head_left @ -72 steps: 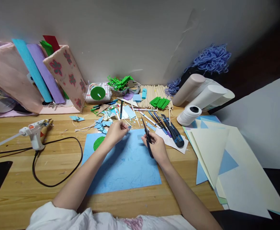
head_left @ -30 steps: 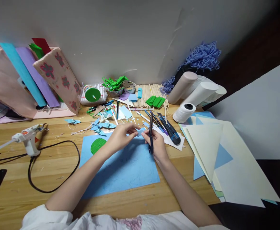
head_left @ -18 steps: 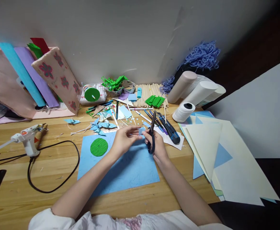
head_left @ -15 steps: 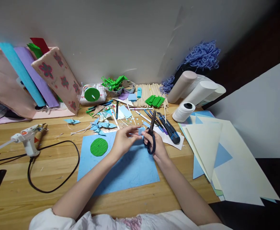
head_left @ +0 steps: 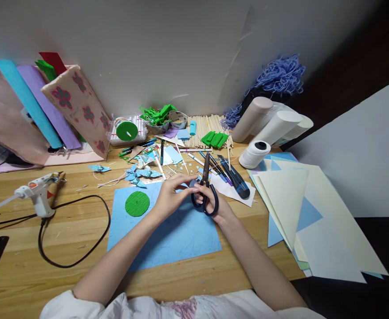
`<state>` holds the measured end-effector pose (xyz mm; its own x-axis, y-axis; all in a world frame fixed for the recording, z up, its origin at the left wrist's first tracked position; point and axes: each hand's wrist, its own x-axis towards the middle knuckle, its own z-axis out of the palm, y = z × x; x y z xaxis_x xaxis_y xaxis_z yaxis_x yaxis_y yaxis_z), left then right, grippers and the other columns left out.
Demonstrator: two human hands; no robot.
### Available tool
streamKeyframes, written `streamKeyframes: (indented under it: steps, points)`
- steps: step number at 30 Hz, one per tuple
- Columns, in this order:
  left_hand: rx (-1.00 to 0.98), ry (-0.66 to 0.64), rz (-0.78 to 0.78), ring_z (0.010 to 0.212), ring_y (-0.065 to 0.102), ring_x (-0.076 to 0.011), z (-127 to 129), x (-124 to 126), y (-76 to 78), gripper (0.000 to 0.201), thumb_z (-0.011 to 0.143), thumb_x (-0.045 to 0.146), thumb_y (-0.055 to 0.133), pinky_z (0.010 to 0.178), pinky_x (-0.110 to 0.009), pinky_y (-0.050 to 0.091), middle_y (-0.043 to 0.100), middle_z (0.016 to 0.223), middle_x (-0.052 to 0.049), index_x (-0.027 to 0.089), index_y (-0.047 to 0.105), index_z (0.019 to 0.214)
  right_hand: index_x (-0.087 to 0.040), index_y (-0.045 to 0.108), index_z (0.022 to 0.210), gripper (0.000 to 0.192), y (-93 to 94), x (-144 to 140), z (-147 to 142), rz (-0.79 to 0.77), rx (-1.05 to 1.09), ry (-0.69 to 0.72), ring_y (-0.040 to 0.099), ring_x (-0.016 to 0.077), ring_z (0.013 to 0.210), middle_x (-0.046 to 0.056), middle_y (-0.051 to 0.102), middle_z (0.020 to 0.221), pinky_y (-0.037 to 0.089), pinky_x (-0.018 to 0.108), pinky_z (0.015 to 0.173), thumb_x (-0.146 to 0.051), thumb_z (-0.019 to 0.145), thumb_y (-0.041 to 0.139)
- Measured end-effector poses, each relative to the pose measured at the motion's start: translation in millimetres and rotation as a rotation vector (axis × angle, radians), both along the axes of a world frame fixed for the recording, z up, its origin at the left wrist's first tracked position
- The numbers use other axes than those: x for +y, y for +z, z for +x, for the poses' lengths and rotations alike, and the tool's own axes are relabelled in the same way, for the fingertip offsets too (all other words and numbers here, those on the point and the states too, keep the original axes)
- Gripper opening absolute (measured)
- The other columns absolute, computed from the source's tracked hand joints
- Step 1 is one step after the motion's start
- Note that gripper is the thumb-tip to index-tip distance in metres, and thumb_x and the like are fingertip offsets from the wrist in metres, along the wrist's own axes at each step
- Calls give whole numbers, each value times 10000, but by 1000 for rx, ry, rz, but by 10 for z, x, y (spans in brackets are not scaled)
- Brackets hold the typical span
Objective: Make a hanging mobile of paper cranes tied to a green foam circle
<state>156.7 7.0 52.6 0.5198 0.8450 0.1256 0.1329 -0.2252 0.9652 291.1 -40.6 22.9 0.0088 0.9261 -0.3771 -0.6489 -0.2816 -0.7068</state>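
At the far left of the wooden table [head_left: 21, 261] a white glue gun [head_left: 36, 190] stands on its rest, its black cord [head_left: 77, 257] looping toward the blue paper sheet [head_left: 170, 235] that lies flat in front of the person. A green paper circle [head_left: 137, 204] rests on the near-left part of that sheet, well apart from both hands.

The left hand [head_left: 169, 195] hovers over the sheet's far edge, fingers curled and pinched together on a small blue paper scrap [head_left: 193, 182], only partly visible between the two hands. Just beside it, the right hand [head_left: 216, 204] is closed around black scissors [head_left: 206, 188], fingers through the loops, the blades pointing away toward the wall and nearly together at the scrap; whether they touch it cannot be told.

Beyond the hands lie scattered pens [head_left: 219, 166] and a bundle of wooden sticks [head_left: 207, 128]. Further right stands a white thread spool [head_left: 254, 154], then a fanned stack of cream and blue paper [head_left: 300, 199] reaching the table's right edge.
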Motion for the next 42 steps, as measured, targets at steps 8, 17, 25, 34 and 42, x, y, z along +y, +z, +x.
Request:
streamKeyframes:
  steps: [8,17,25,34,42]
  points:
    - [-43,-9,-319,758,587,-148,10,43,-50,290,739,357,620,709,-261,476,670,838,-60,147,686,926,-155,576,732,292,-9,-15,-14,38,-216,21,376,49,454,-47,510,589,283,189,425,-362,605,739]
    - [137,-88,-365,589,494,-97,-86,69,-37,329,733,342,614,565,-212,381,620,681,-19,100,668,950,-199,570,820,313,145,-53,90,277,-652,-63,418,73,534,12,613,909,391,228,556,-287,585,757]
    - [148,-115,-398,606,537,-110,-107,88,67,427,668,253,659,563,-215,402,621,697,-16,92,587,1057,-196,647,837,210,149,-106,30,345,-904,94,523,149,676,7,607,765,424,254,632,-258,643,697]
    - [-112,-135,-898,566,477,-50,-163,27,-49,268,642,346,722,567,-173,386,616,700,-12,115,656,762,-184,653,853,250,120,-118,-8,325,-857,-11,516,142,648,4,581,722,437,252,622,-294,636,713]
    - [-350,-130,-1120,647,523,-61,-167,-110,-209,298,649,399,722,638,-161,431,628,746,-31,133,654,763,-194,662,890,277,134,-130,-91,305,-798,-32,540,152,665,16,599,721,462,276,656,-310,645,719]
